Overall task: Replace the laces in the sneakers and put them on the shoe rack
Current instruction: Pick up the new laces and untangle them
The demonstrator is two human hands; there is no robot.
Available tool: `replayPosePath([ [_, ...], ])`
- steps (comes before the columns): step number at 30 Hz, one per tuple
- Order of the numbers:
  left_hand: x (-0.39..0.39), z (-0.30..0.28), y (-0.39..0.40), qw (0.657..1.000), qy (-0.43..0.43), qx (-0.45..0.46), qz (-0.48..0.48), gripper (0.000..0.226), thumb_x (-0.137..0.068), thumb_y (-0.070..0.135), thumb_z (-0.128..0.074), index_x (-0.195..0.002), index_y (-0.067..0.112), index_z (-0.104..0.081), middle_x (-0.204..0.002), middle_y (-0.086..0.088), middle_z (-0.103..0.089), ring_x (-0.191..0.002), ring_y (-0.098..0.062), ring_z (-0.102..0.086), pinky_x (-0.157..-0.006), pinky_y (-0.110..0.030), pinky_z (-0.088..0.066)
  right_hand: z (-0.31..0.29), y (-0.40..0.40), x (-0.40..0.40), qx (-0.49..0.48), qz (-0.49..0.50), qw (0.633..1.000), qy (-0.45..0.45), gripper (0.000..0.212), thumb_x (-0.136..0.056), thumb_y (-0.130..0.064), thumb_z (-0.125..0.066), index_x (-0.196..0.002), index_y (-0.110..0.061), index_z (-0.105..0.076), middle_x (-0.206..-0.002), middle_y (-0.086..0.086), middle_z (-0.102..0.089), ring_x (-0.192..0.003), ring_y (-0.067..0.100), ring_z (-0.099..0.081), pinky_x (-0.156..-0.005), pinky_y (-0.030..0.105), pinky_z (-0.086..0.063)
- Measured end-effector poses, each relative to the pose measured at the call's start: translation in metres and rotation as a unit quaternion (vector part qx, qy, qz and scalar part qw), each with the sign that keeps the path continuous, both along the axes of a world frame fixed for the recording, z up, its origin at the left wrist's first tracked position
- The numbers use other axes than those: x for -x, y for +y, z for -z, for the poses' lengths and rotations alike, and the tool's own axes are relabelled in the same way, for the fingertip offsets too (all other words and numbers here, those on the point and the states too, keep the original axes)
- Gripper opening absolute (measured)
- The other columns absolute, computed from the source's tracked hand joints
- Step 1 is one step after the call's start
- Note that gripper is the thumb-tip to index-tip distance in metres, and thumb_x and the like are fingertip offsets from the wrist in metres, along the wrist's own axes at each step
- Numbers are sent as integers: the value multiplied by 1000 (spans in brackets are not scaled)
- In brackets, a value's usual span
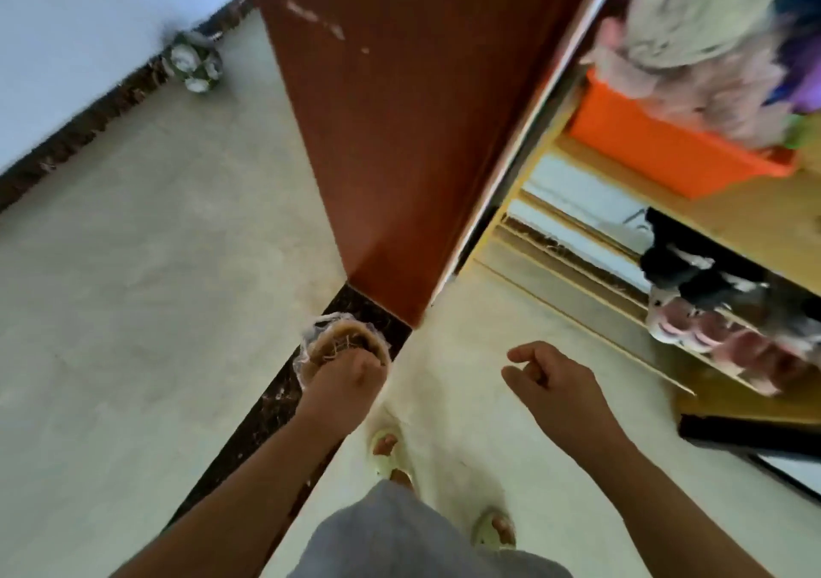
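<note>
Grey shorts [400,533] and pale green slippers [391,448] sit lowest in view, closest to me, as I stand on the light floor [133,311] at a doorway. Far to the left a ball [193,62] rests against the wall's dark skirting. Moving right, my left hand [346,377] is curled round the collar of a tan sneaker [342,342] with a white edge, holding it over the dark threshold strip [266,400]; blur keeps me from telling whether its laces are in. Above it stands the red-brown door [400,133]. Further right, my right hand [551,377] hangs loosely curled and carries nothing. On the far right is the wooden shoe rack [577,311], with an orange bin [666,151] and piled clothes on top, and dark and pink shoes [711,311] on its shelves. I judge the task to be in its last stretch: this sneaker is being carried to the rack, not yet set down. Whether its partner is already shelved, I cannot tell.
</note>
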State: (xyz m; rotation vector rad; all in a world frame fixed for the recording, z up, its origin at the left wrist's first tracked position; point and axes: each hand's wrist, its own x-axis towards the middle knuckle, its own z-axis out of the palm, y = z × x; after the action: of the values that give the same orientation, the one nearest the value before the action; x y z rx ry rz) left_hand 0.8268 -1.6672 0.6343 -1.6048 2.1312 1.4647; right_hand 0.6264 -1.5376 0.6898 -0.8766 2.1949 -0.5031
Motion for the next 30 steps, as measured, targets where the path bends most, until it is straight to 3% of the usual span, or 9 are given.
replayPosePath([
  [3, 37, -13, 23, 983, -62, 77, 155, 21, -93, 32, -49, -98, 16, -61, -93, 1, -62, -86, -18, -58, -79, -32, -49, -17, 77, 24, -21, 62, 997, 47, 22, -92, -31, -54, -112, -21, -54, -72, -13, -52, -65, 2, -51, -53, 8, -34],
  [6, 74, -26, 53, 963, -63, 115, 234, 21, -93, 35, -48, -101, 19, -60, -101, 2, -63, -91, -17, -59, -81, -33, -48, -23, 149, 40, -28, 146, 987, 59, 22, -91, -31, -55, -111, -21, -55, -68, -11, -51, -61, 3, -50, -54, 12, -33],
  [8, 105, -34, 83, 949, -52, 129, 283, 21, -94, 38, -46, -104, 23, -57, -102, 6, -62, -90, -13, -57, -74, -28, -44, -26, 201, 50, -20, 211, 976, 57, 21, -90, -30, -58, -109, -21, -57, -66, -8, -55, -62, 5, -53, -55, 17, -36],
  [13, 176, -38, 171, 912, -45, 151, 380, 13, -93, 41, -48, -94, 28, -53, -83, 9, -57, -79, -9, -56, -67, -27, -44, -14, 321, 70, -13, 315, 948, 43, 21, -89, -31, -58, -107, -21, -57, -59, -5, -56, -58, 7, -53, -55, 21, -37],
  [18, 228, -30, 264, 900, -52, 145, 408, 20, -93, 42, -48, -99, 26, -57, -94, 6, -62, -86, -11, -58, -79, -31, -49, 0, 438, 97, -44, 378, 924, 44, 24, -89, -35, -55, -110, -23, -56, -62, -7, -57, -64, 5, -55, -58, 23, -39],
  [22, 273, -31, 325, 891, -49, 153, 424, 24, -94, 39, -47, -105, 22, -59, -102, 3, -63, -92, -14, -58, -76, -27, -45, 0, 511, 120, -43, 456, 888, 44, 23, -89, -31, -57, -109, -20, -58, -62, -4, -60, -63, 7, -56, -57, 24, -39],
  [30, 386, -42, 387, 859, -57, 167, 480, 19, -94, 38, -46, -102, 25, -58, -99, 7, -63, -89, -11, -58, -78, -28, -48, 8, 571, 200, -13, 536, 844, 12, 22, -88, -28, -58, -107, -17, -60, -57, -2, -57, -63, 13, -58, -60, 28, -43],
])
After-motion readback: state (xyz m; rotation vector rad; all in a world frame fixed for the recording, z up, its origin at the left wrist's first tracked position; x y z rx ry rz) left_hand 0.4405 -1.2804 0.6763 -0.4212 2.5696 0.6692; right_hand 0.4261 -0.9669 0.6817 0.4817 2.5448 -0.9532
